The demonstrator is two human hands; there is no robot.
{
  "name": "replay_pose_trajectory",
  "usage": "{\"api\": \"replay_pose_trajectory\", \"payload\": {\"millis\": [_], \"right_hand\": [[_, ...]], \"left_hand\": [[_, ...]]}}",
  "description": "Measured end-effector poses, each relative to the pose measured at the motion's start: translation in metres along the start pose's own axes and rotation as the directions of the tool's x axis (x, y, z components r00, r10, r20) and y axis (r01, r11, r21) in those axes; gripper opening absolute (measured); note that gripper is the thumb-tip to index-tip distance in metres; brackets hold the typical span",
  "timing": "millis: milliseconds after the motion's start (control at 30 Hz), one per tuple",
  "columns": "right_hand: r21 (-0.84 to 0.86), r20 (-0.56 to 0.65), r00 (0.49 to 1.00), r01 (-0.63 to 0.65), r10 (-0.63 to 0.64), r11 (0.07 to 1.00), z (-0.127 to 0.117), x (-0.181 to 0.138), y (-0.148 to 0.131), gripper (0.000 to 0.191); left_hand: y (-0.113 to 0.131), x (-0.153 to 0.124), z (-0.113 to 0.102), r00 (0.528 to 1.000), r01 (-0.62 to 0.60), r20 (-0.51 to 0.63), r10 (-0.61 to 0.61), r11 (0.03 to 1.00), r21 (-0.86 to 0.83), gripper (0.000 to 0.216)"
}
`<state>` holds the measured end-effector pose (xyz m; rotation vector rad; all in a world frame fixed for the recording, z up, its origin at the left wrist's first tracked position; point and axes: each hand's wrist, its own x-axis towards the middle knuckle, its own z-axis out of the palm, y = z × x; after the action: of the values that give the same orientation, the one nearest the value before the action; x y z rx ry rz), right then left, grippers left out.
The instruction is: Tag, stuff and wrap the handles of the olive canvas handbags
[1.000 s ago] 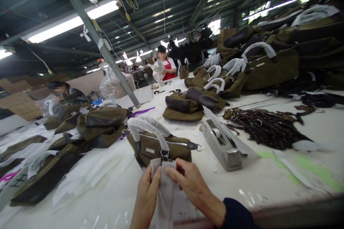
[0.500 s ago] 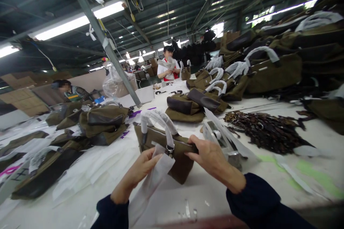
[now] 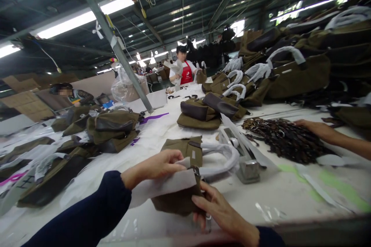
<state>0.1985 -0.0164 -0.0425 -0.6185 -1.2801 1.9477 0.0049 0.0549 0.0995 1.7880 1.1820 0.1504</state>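
An olive-brown handbag (image 3: 179, 200) lies turned on the white table in front of me, its handles (image 3: 226, 156) wrapped in white and pointing right. My left hand (image 3: 159, 168) pinches a strip of thin white paper (image 3: 171, 183) laid across the bag's side near the metal handle fitting. My right hand (image 3: 218, 206) grips the bag's right edge, thumb on top and some fingers underneath. The paper covers part of the bag. Just beyond my right hand stands a tape dispenser (image 3: 246, 168).
A co-worker's hand (image 3: 321, 131) reaches in from the right to a heap of dark straps (image 3: 284, 139). Finished-looking bags (image 3: 203, 112) lie behind, with a tall pile (image 3: 298, 73) at right and more bags (image 3: 113, 127) at left. A slanting post (image 3: 124, 58) rises beyond. Two people stand farther off.
The handbag has been turned, so its handles now point right instead of up. My right hand moved lower and nearer. Another person's hand has come in at the strap heap.
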Motion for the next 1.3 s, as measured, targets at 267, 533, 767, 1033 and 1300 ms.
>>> {"api": "replay_pose_trajectory", "payload": {"millis": [267, 533, 767, 1033, 1300], "right_hand": [[-0.534, -0.232, 0.972, -0.153, 0.030, 0.832, -0.035, -0.041, 0.018, 0.018], [-0.768, -0.276, 0.822, 0.123, -0.498, 0.629, -0.039, -0.038, -0.009, 0.033], [-0.756, -0.268, 0.808, 0.161, -0.525, 0.634, -0.033, -0.017, -0.003, 0.011], [-0.626, -0.309, 0.779, 0.265, -0.546, 0.733, -0.042, -0.016, 0.004, 0.015], [-0.552, -0.346, 0.775, 0.288, -0.529, 0.783, -0.032, -0.004, 0.001, 0.016]], "left_hand": [[-0.015, 0.019, 0.054, 0.992, 0.094, -0.105, -0.069, 0.965, 0.247, 0.022], [0.018, 0.044, 0.042, 0.997, 0.051, 0.024, -0.073, 0.863, 0.502, 0.014], [0.023, 0.065, 0.038, 0.993, -0.029, 0.112, -0.041, 0.830, 0.557, 0.007], [0.012, 0.068, 0.039, 0.990, -0.066, 0.140, -0.011, 0.844, 0.533, 0.005], [0.005, 0.065, 0.042, 0.998, 0.031, 0.035, -0.056, 0.873, 0.486, 0.011]]}}
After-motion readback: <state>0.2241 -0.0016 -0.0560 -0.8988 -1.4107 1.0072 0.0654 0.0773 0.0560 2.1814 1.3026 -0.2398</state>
